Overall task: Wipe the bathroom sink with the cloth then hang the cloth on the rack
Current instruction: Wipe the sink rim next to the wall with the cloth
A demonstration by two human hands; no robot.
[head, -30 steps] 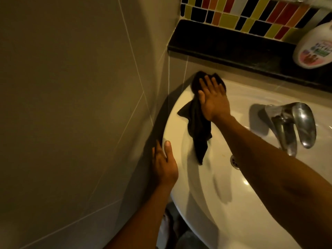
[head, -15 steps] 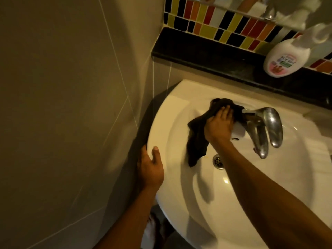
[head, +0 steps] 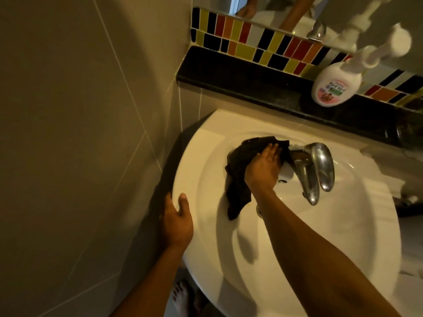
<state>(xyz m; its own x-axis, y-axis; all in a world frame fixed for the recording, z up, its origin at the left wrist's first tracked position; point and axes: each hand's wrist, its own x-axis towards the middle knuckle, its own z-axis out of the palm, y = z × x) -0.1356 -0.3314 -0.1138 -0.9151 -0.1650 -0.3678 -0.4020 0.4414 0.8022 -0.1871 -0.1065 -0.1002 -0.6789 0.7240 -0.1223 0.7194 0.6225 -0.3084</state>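
Where the head view looks down on the fixture, the white sink (head: 343, 236) is fixed against a beige tiled wall (head: 68, 133), its left rim close to that wall.

Right hand (head: 263, 168): palm down, fingers extended and flat on the cloth (head: 238, 179), pressing it against the rear inner slope of the basin. The hand is not clenched; it holds the cloth by pressure, with no closed fist visible. The fingertips lie just beside the base of the tap (head: 315, 170).

Cloth: dark, crumpled, inside the basin at the rear left, left of the tap. Its upper part is under the right hand; 1 loose tail trails down the basin slope toward the drain (head: 259, 211), which is mostly hidden by the forearm.

Left hand (head: 177, 220): open, holding nothing, resting on the left rim of the sink, thumb on the top face, fingers over the outer edge next to the wall.

Tap: chrome, 1 lever above 1 spout, both pointing toward the camera.

Behind the sink runs a black ledge (head: 229, 76). 1 white pump bottle (head: 334, 85) stands on it at the right. Multicoloured tiles (head: 240, 40) run above the ledge, beneath a mirror (head: 274, 10). A bare foot (head: 180, 298) shows below the sink.
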